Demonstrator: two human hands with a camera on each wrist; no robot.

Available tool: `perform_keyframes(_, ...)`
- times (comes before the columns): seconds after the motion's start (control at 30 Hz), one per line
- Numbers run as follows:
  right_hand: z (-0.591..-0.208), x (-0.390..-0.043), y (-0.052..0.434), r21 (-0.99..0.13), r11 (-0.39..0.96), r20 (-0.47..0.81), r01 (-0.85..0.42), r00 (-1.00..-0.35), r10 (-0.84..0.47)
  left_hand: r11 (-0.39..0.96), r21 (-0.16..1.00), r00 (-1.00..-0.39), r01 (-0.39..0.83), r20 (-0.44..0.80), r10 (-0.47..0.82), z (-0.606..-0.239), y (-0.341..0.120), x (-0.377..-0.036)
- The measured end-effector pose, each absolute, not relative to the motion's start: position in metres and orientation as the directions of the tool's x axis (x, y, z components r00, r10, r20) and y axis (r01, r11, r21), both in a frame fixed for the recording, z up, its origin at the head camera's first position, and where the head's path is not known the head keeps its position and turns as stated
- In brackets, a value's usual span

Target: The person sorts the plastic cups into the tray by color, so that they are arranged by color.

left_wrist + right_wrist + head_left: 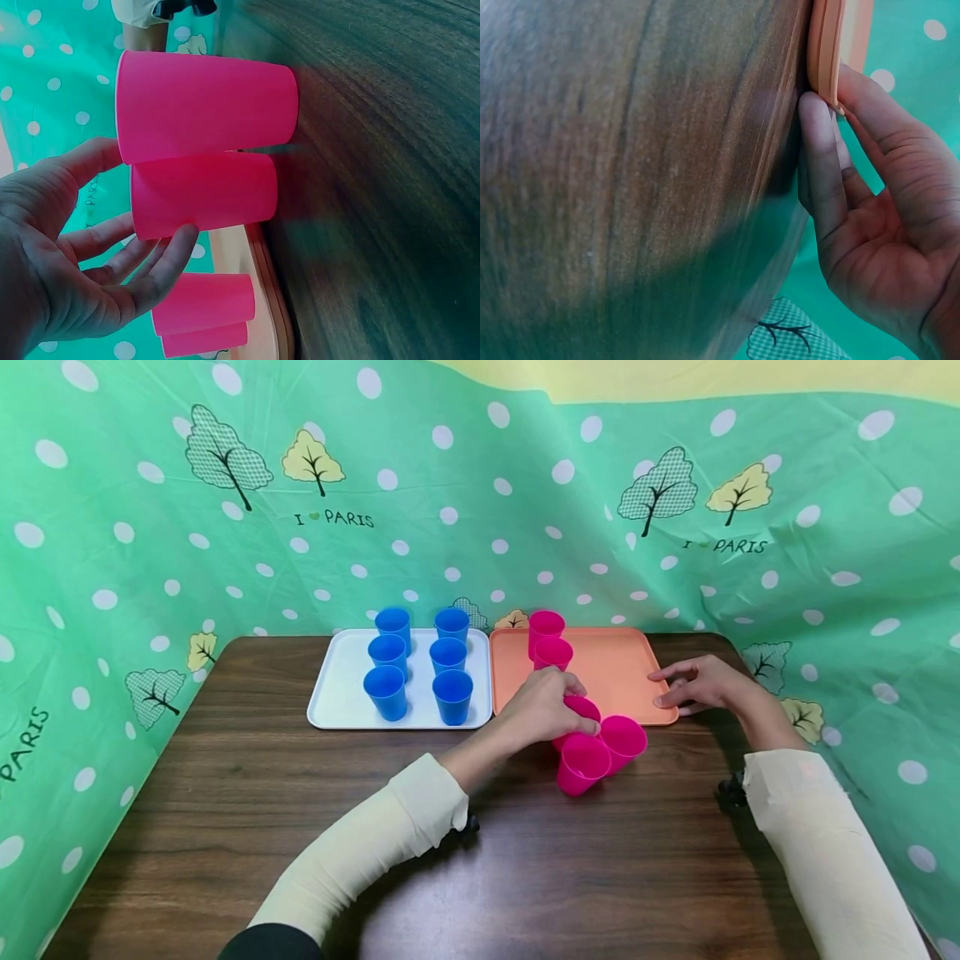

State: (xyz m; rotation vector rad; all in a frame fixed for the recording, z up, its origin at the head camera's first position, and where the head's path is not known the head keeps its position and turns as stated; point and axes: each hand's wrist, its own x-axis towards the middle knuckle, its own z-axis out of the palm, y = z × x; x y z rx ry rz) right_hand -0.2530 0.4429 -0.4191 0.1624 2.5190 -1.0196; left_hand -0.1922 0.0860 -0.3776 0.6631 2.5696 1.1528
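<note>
Three pink cups stand close together on the table in front of the orange tray. My left hand grips the rear pink cup from above and the side; in the left wrist view its fingers and thumb curl round that cup. The other two pink cups stand just in front of it, untouched. Two more pink cups stand on the orange tray's left side. My right hand rests with straight fingers on the tray's front right corner, its thumb against the rim.
A white tray to the left of the orange one holds several blue cups in two rows. The dark wooden table is bare in front. A green spotted cloth hangs behind and at both sides.
</note>
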Motion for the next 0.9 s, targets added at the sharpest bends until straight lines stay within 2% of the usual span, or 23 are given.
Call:
perform_keyframes(0.33, -0.421, -0.2533, 0.4445, -0.642, 0.725, -0.414, 0.25, -0.909, -0.053, 0.578, 0.74, -0.863, 0.345, 0.008, 0.505, -0.3791, 0.0856, -0.1929)
perform_keyframes(0.9, -0.4165, -0.2506, 0.4412, -0.634, 0.732, -0.42, 0.25, -0.906, -0.055, 0.531, 0.786, -0.877, 0.316, 0.028, 0.481, -0.3771, 0.0846, -0.1915)
